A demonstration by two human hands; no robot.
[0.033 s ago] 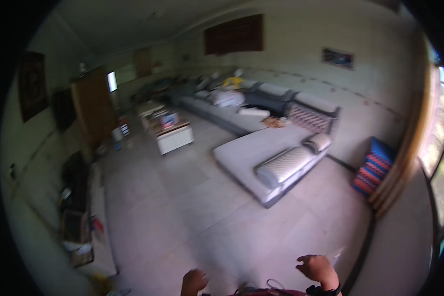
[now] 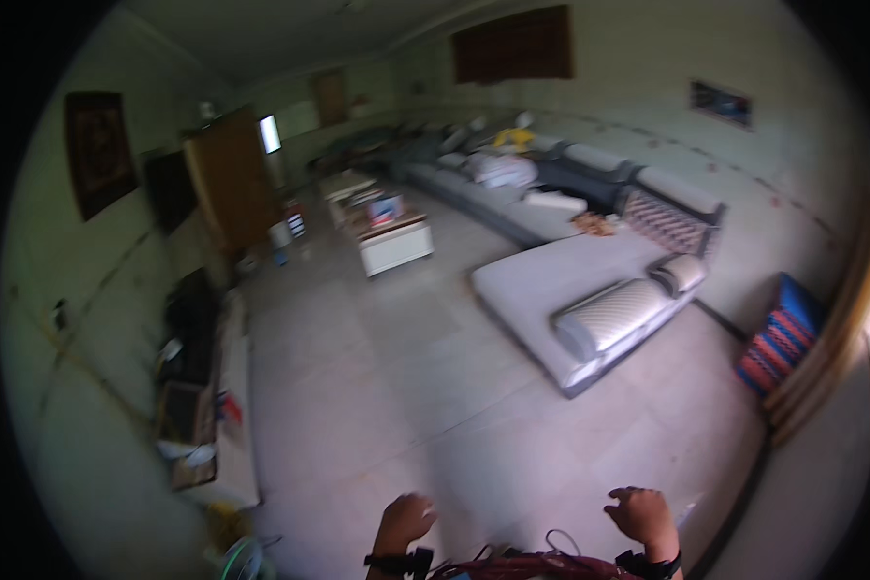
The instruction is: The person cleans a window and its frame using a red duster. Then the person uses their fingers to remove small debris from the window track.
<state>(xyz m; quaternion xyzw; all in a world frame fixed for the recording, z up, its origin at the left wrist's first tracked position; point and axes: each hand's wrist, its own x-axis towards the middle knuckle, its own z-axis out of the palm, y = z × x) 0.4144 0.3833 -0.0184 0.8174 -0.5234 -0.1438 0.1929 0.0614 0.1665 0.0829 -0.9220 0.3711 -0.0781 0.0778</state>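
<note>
My left hand [image 2: 408, 517] is raised in front of me at the lower edge, its fingers loosely curled in, with no object visible in it. To its right, my right hand [image 2: 640, 512] hangs over the floor, palm down. Its fingers bend toward the left with a gap at the thumb, and it holds nothing. A dark band circles each wrist. Between the hands, at the very bottom, lie a dark red cloth [image 2: 522, 567] and a thin black cable [image 2: 563, 537]. Neither hand touches any furniture.
Ahead on the right stands a long grey sofa [image 2: 532, 280] with a bolster [image 2: 614, 319]. A white coffee table [image 2: 396, 250] is farther off. Along the left wall runs a low cabinet [image 2: 237, 387]. A striped cushion [image 2: 781, 343] leans by the curtain [image 2: 831, 353]. Tiled floor [image 2: 358, 387] lies between.
The view has swung left, so the room sits farther right in the picture. My left hand and its wristband show more fully. Both hands remain empty.
</note>
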